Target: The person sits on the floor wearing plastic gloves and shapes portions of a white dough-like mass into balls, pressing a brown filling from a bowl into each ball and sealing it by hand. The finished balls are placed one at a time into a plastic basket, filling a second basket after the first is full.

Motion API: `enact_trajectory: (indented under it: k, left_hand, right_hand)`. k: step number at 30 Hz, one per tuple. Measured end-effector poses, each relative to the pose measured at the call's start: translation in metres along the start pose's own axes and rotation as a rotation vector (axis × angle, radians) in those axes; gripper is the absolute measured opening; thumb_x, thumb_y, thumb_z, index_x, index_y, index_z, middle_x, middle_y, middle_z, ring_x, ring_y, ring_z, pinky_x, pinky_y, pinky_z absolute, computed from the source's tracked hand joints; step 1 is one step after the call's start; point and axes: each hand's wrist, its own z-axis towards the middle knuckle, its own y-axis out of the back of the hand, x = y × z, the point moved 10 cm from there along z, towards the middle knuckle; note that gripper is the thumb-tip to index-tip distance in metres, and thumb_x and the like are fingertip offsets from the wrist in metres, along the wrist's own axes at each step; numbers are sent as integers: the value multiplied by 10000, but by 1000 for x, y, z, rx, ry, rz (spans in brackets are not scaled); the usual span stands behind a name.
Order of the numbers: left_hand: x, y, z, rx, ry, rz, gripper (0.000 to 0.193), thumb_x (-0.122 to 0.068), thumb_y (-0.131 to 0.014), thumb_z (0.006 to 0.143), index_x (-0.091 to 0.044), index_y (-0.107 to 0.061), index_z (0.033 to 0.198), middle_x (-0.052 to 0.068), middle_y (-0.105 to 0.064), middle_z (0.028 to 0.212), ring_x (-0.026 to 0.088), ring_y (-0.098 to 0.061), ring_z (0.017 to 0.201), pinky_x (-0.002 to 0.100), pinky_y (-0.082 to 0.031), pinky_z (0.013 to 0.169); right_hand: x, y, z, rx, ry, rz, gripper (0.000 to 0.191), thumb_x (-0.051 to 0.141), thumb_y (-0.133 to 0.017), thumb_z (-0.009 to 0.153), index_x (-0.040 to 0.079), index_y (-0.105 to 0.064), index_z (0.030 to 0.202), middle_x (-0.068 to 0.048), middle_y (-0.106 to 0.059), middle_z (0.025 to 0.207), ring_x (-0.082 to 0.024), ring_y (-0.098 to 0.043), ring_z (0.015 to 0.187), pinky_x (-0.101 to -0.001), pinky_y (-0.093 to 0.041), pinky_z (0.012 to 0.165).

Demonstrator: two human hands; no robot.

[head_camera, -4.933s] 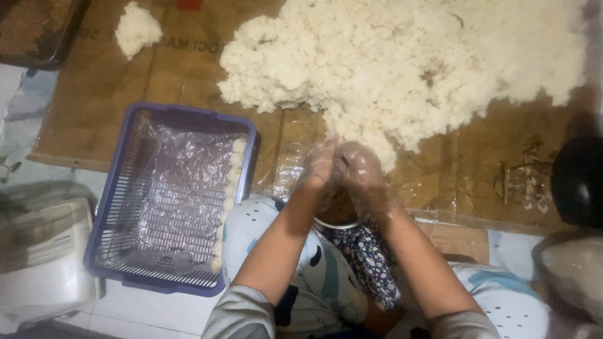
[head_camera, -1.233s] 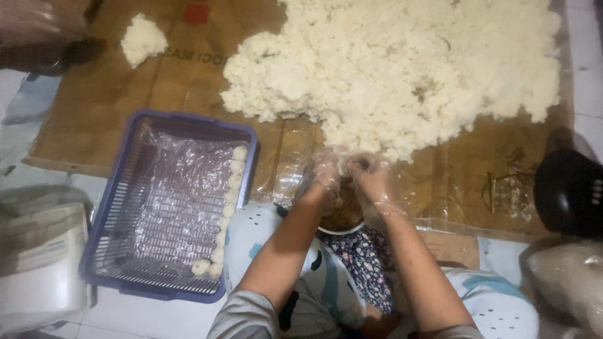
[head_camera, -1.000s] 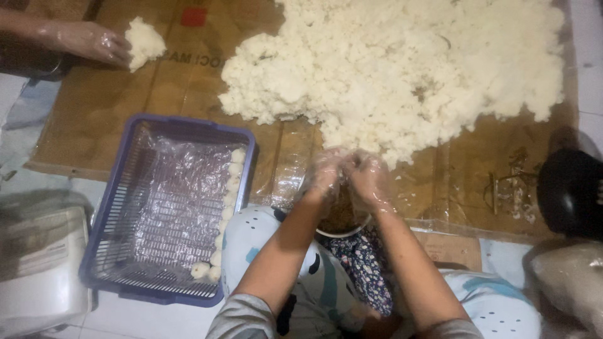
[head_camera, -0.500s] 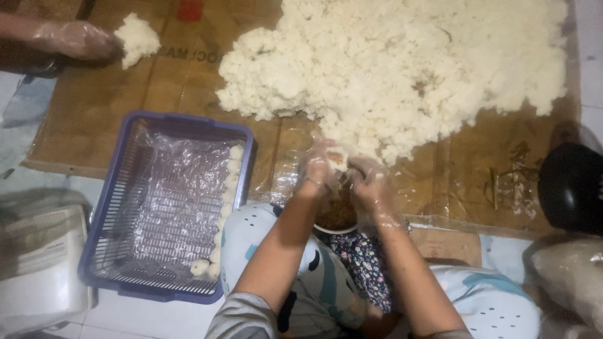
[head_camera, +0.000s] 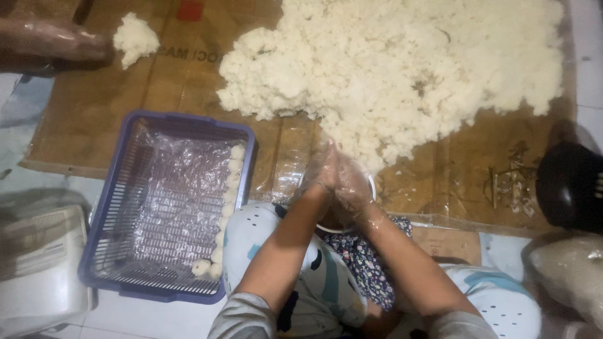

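A pale tiled floor [head_camera: 144, 317] is being seen from above, and most of it is being covered by flattened brown cardboard [head_camera: 75, 113] with a clear plastic sheet over part of it. At the left edge, a white boxy container [head_camera: 38, 263] is being kept on the floor, partly out of view. At the right edge, a round black object [head_camera: 571, 185] is being shown beside the cardboard, and a cloudy plastic bag [head_camera: 571, 276] is lying below it. The scene is being lit dimly and evenly; no wall or window is being shown.
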Motion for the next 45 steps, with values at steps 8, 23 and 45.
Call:
enact_trajectory:
  k: [8,23,45]
  left_hand:
    - [-1,4,3,-21,3,488,654,-578,-309,1015,-128,-491,1453,158,-583,1399,334,-592,1250,463,-465,1048]
    - [44,7,100,-226,-238,375,543,-484,-450,1056,-40,-709,1231,169,-714,1121,272,-658,1009,386,-520,877]
    - [30,-11,89,4,-147,177,755,-642,-324,1011,-41,-614,1364,214,-675,1288,298,-655,1133,429,-526,984]
  right_hand:
    - [-50,69,5,-131,-394,-1034,302,297,-536,1084,46,-689,1014,-193,-716,1005,-376,-678,952,-479,-528,871]
    - [75,12,37,15,-99,-925,277,131,-602,969,26,-692,1209,-191,-716,1151,-330,-688,1039,-440,-544,919]
    - [34,41,14,-277,-751,-275,133,96,-624,964,19,-717,1019,-74,-729,1009,-167,-692,926,-311,-611,870]
